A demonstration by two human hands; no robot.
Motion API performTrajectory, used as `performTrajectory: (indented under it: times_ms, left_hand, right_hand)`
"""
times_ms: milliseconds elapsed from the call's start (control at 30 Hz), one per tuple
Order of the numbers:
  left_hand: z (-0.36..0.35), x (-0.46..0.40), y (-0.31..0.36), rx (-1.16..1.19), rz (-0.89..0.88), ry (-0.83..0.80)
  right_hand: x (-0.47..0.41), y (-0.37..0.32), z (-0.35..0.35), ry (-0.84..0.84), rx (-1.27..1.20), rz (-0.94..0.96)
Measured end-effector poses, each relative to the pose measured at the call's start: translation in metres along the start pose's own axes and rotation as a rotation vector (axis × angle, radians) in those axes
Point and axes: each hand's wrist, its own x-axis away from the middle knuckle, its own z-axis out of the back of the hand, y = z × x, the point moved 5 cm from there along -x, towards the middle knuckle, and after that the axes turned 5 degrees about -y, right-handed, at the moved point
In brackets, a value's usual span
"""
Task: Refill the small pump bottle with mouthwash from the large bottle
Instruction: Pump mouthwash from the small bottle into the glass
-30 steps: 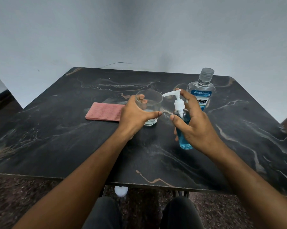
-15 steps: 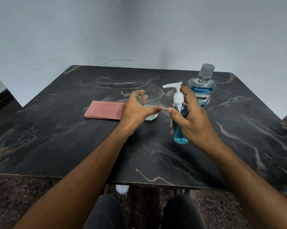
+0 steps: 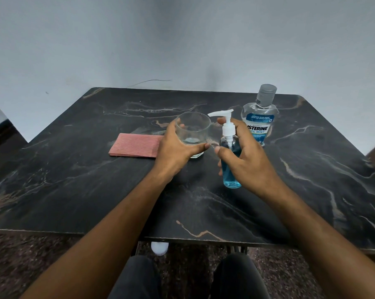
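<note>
Pump bottle (image 3: 231, 167): blue liquid, white pump head; large bottle (image 3: 260, 117): clear, grey cap, blue-white label; cloth (image 3: 137, 145): pink, ribbed stripes; glass (image 3: 193, 131): clear; table (image 3: 96, 180): black, pale veining.

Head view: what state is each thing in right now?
Pump bottle: upright, pump on, holding blue liquid.
Large bottle: upright, capped.
Glass: upright on table.
Cloth: folded flat.
Left hand: holds glass.
Right hand: grips pump bottle.
</note>
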Motion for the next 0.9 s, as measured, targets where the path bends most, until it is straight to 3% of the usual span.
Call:
performTrajectory:
  times_ms: [433,733,900]
  left_hand:
    - [0.015,0.04,0.024,-0.12,-0.162,0.247]
    - [0.01,0.055,0.027,-0.118,-0.231,0.015]
    - [0.014,0.051,0.017,-0.169,-0.23,0.096]
  right_hand:
    - [0.006,-0.003,0.012,-0.02,-0.049,-0.001]
    - [0.006,0.002,0.027,0.153,-0.013,-0.061]
    - [0.007,0.001,0.038,0.22,0.099,-0.073]
